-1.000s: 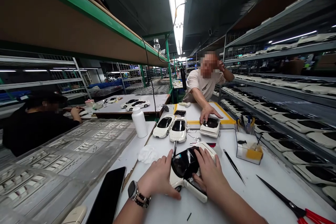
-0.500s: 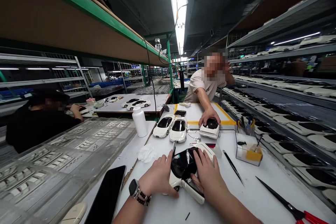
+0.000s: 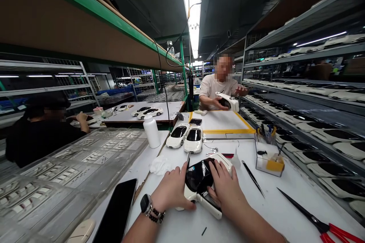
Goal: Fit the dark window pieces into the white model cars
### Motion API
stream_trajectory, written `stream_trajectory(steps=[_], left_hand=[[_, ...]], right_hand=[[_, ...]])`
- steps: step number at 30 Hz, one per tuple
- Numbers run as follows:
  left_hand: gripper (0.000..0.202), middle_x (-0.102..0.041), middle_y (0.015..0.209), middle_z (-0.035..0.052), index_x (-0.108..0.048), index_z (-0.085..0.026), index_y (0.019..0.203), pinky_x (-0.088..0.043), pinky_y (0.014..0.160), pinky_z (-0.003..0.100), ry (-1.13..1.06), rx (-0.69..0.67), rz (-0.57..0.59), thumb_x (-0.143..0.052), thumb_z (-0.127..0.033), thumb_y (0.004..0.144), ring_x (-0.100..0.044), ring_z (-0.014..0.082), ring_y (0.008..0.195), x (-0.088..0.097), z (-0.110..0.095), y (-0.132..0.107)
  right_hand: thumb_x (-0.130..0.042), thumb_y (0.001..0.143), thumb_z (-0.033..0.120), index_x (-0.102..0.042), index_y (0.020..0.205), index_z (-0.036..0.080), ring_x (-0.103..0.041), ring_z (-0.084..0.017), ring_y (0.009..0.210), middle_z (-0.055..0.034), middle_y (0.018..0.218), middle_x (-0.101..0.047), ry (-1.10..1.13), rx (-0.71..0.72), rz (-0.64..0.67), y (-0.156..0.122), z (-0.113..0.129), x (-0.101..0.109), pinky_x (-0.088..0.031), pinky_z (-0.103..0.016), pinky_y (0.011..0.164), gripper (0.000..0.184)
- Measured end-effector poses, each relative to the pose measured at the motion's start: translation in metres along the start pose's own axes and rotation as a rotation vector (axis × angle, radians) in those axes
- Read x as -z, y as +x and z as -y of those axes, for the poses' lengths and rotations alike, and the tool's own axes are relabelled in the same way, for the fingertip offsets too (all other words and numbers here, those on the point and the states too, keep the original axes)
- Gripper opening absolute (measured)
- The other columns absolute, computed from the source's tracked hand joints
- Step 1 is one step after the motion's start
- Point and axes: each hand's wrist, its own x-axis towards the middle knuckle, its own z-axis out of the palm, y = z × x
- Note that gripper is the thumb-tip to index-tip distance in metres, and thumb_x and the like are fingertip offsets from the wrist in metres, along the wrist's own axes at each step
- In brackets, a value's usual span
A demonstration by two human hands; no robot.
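Note:
A white model car (image 3: 205, 184) with a glossy black roof lies on the white bench in front of me, one door swung open toward me. My left hand (image 3: 171, 191), with a watch on its wrist, grips the car's left side. Pressed flat on the black roof and the open door is my right hand (image 3: 226, 190), fingers wrapped over it. Two more white model cars (image 3: 186, 137) stand side by side farther back.
A phone (image 3: 118, 212) lies at my left, red-handled scissors (image 3: 322, 228) at my right, black tweezers (image 3: 252, 178) and a clear box (image 3: 269, 155) beyond. A white bottle (image 3: 151, 132) stands behind. A person across holds a car body (image 3: 228, 101). Another person sits at left.
The person across the bench has lifted the white car body off the yellow-edged mat and now holds it up in both hands. My own hands stay on the car.

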Motion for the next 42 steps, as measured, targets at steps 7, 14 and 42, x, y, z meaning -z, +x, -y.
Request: stream_trajectory(steps=[7, 14, 42], left_hand=[[0.106, -0.046, 0.127, 0.0123, -0.028, -0.021, 0.143, -0.036, 0.101, 0.046, -0.091, -0.114, -0.24, -0.074, -0.064, 0.057, -0.042, 0.0352, 0.117, 0.016, -0.007, -0.009], [0.043, -0.055, 0.105, 0.006, -0.052, -0.025, 0.121, -0.048, 0.08, 0.031, -0.255, -0.389, -0.294, -0.059, -0.043, 0.083, -0.057, 0.0215, 0.092, 0.023, -0.022, -0.013], [0.024, -0.055, 0.094, 0.006, -0.065, -0.018, 0.101, -0.046, 0.076, 0.026, -0.619, -0.612, -0.293, -0.063, -0.028, 0.08, -0.054, 0.0156, 0.082, 0.015, -0.027, -0.012]], right_hand=[[-0.044, 0.068, 0.01, -0.035, 0.142, 0.019, -0.029, -0.029, 0.135, -0.005, 0.146, -0.035, 0.154, 0.065, -0.072, -0.005, -0.019, 0.016, -0.012, -0.059, 0.11, 0.075], [-0.042, 0.075, 0.009, -0.053, 0.115, 0.021, -0.049, -0.02, 0.117, -0.0055, 0.12, -0.058, 0.335, 0.32, -0.558, -0.007, -0.019, 0.014, -0.021, -0.046, 0.11, 0.043], [-0.044, 0.087, 0.017, -0.057, 0.085, 0.023, -0.056, -0.019, 0.095, -0.0013, 0.095, -0.062, 0.765, 0.434, -0.434, -0.009, -0.003, 0.008, -0.03, -0.044, 0.098, 0.015]])
